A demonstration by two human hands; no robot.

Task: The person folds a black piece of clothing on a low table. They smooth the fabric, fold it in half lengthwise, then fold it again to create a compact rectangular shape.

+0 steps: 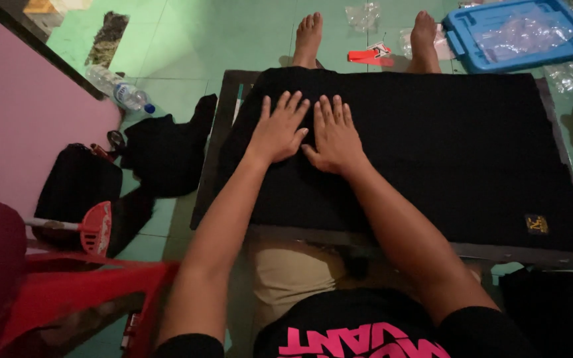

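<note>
Hands, left hand (278, 131) and right hand (335, 134), press flat, fingers spread, on black cloth (445, 146) apparently lying longways left-to-right.

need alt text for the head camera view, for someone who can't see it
Seen from above, a seated person presses the left hand and right hand flat, side by side, on a black cloth spread over a board across their legs. A blue tray and a plastic bottle lie on the green tiled floor.
</note>
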